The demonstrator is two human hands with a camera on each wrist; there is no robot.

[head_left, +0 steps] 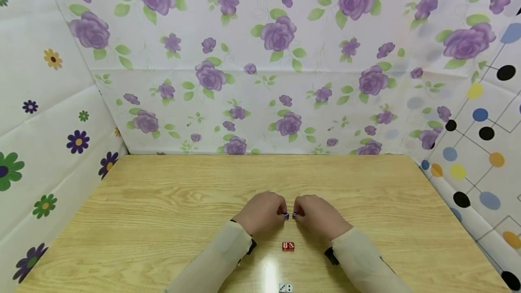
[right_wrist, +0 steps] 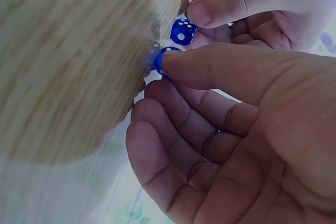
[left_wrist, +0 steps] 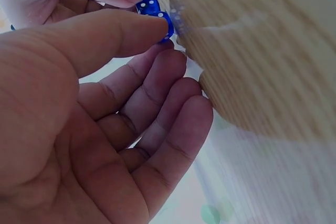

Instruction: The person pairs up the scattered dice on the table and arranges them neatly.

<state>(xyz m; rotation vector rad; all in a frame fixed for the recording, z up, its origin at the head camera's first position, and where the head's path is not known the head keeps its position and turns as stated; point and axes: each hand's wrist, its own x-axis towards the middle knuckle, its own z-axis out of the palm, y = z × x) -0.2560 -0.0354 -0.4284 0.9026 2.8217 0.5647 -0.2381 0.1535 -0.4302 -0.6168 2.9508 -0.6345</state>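
Note:
Between thumb and fingers, my left hand [head_left: 263, 212] pinches a blue die [head_left: 286, 216] with white pips. Facing it, my right hand [head_left: 319, 215] pinches a second blue die [head_left: 295, 215] the same way. A narrow gap parts the two dice in the head view, low at the tabletop. The right wrist view shows the left hand's die [right_wrist: 183, 32] just beyond the right hand's die [right_wrist: 167, 60], which the thumb partly covers. Nearer my body, a pair of red dice [head_left: 288, 246] sits side by side on the table.
Two white dice [head_left: 286, 288] lie at the bottom edge of the head view, in line with the red pair. The wood-grain table [head_left: 171, 202] is bordered by a floral cloth [head_left: 252, 94] at the back and patterned cloths on both sides.

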